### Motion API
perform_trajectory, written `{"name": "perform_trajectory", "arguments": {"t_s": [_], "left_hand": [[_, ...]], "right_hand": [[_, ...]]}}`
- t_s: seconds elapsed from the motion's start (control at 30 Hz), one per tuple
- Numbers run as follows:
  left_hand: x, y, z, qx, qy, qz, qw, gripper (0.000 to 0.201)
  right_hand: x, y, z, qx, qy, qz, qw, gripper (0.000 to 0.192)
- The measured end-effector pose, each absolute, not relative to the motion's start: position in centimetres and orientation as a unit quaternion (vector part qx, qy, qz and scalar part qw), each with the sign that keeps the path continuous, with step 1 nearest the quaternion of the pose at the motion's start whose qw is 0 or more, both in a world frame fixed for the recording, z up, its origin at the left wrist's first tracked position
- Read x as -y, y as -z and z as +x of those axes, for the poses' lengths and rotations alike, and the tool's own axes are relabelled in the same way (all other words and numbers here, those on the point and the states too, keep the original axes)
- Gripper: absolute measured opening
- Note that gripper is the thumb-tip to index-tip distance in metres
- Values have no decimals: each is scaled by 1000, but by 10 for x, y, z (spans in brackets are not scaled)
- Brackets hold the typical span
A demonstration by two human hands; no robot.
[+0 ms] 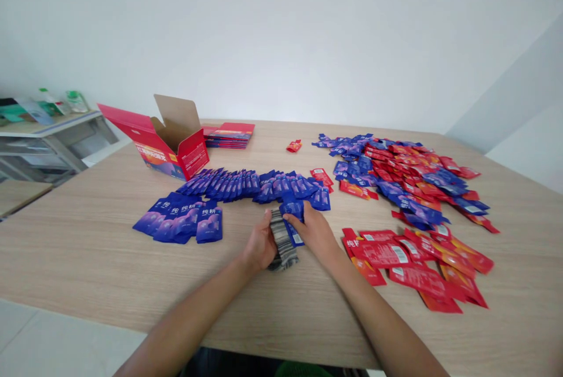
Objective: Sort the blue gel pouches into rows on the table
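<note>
My left hand [261, 243] is closed around the side of a thick stack of sachets [285, 239], whose layered edges show as grey and dark stripes. On the stack's right side my right hand [317, 229] grips a blue sachet [294, 210] between thumb and fingers. How many sachets the right hand holds is hidden. Just beyond both hands runs a long overlapping row of blue sachets [237, 184]. A smaller fan of blue sachets [173, 218] lies to the left of my hands.
An open red carton [193, 154] stands at the back left, beside a pile of flat cartons [231, 135]. Mixed red and blue sachets [404, 169] heap on the right, with red sachets [413, 262] nearer me. A lone red sachet [294, 146] lies at the table's back.
</note>
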State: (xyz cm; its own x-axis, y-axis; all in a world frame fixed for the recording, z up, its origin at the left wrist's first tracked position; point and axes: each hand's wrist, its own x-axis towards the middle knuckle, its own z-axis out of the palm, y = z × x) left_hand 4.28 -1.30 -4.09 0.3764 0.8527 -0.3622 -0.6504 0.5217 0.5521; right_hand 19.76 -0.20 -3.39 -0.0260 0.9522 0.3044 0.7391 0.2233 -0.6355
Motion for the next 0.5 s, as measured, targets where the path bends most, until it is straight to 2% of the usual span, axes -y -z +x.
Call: {"name": "perform_trajectory", "arguments": {"t_s": [0.13, 0.33, 0.5], "left_hand": [[9, 38, 37, -297, -459, 163, 821, 49], [12, 41, 38, -303, -413, 211, 833, 48], [15, 47, 40, -311, -380, 220, 843, 50]], "right_hand": [[5, 34, 196, 709, -139, -597, 347, 52], [3, 33, 198, 682, -91, -590, 421, 67], [1, 31, 201, 664, -45, -636, 391, 67]]}}
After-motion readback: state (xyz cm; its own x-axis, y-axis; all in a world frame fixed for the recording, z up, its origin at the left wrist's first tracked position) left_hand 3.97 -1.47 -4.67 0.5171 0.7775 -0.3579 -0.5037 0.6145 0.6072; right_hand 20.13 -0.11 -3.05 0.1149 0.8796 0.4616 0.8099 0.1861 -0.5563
